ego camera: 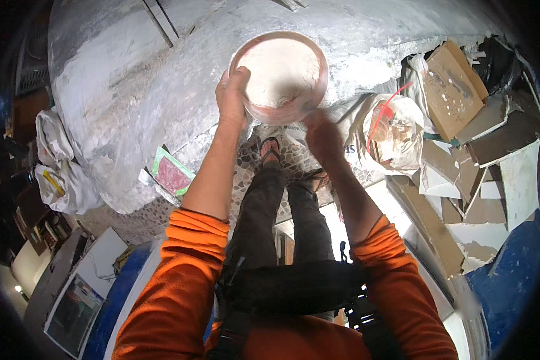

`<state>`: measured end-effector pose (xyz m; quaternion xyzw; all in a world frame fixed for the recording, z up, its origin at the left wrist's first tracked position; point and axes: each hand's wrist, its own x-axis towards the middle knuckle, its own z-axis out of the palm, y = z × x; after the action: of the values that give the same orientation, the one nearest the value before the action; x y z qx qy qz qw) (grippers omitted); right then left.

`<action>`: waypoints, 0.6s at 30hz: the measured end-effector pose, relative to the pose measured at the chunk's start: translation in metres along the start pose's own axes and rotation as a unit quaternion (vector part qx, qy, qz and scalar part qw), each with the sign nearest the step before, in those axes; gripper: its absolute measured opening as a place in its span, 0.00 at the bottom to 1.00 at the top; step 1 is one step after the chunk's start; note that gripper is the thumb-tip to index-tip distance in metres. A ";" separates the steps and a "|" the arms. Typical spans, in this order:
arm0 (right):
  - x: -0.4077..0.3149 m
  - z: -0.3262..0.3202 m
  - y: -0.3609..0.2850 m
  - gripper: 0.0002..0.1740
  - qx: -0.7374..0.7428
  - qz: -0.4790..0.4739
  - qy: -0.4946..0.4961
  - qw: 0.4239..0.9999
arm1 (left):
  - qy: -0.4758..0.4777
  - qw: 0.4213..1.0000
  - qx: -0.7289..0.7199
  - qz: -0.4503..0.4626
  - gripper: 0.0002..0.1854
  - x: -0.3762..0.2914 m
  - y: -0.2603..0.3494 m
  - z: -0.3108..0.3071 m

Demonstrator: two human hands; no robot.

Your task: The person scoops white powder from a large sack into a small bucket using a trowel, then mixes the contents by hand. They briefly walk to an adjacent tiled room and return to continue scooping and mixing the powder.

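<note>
A round, rimmed sieve-like vessel (281, 67) is raised before me over a grey, white-dusted surface. Pale powder (283, 56) spreads across its inside, with a dark shadow near the lower right. My left hand (231, 96) grips the left side of the rim, its thumb over the edge and its other fingers hidden beneath. Close against the lower right rim is my right hand (325, 135), blurred and curled. Whether it holds the rim or only touches it, I cannot tell.
A white sack (398, 153) with red strip and scraps inside stands at right. Broken boards (465, 180) and a cardboard box (452, 90) pile beyond it. A green-edged maroon piece (173, 173) lies left. White bags (63, 184) sit far left. Pebbled floor (247, 180) surrounds my sandalled feet.
</note>
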<state>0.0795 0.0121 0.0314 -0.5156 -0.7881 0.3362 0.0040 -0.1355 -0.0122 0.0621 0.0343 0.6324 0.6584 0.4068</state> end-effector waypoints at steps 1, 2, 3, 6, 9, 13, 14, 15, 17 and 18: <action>-0.008 0.009 0.001 0.17 -0.011 -0.024 -0.065 0.998 | 0.009 1.000 -0.002 0.002 0.20 0.000 -0.002 0.000; -0.007 0.011 0.008 0.18 0.012 -0.012 -0.022 1.000 | 0.010 0.999 0.042 0.027 0.20 -0.001 -0.005 0.000; -0.005 0.009 0.006 0.18 0.036 0.021 -0.015 0.999 | 0.012 0.995 0.086 0.052 0.19 -0.003 -0.006 0.001; -0.017 0.001 -0.004 0.15 0.102 0.167 -0.060 0.979 | 0.017 0.990 0.125 0.070 0.19 -0.005 -0.004 0.000; -0.057 0.003 -0.008 0.12 0.276 0.057 -0.101 0.954 | 0.019 0.991 0.130 0.026 0.21 -0.014 0.007 0.007; -0.126 -0.014 0.016 0.13 0.107 -0.101 0.020 0.989 | 0.019 0.993 0.114 0.009 0.25 -0.041 0.049 0.005; -0.149 -0.021 0.027 0.15 0.080 -0.100 0.021 0.992 | 0.025 0.990 0.136 0.012 0.25 -0.057 0.068 0.012; -0.174 -0.024 0.038 0.15 0.093 -0.048 0.006 0.994 | 0.029 0.987 0.158 0.015 0.26 -0.075 0.089 0.022; -0.232 -0.021 0.069 0.15 0.158 0.088 -0.024 0.983 | -0.015 0.990 0.121 0.067 0.29 -0.104 0.110 0.039; -0.255 -0.024 0.079 0.15 0.192 0.142 -0.018 0.971 | -0.030 0.987 0.132 0.086 0.29 -0.137 0.135 0.071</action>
<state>0.2718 -0.1643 0.0942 -0.6056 -0.6278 0.4872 0.0410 -0.0703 -0.0165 0.2566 0.1615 0.6958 0.6009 0.3588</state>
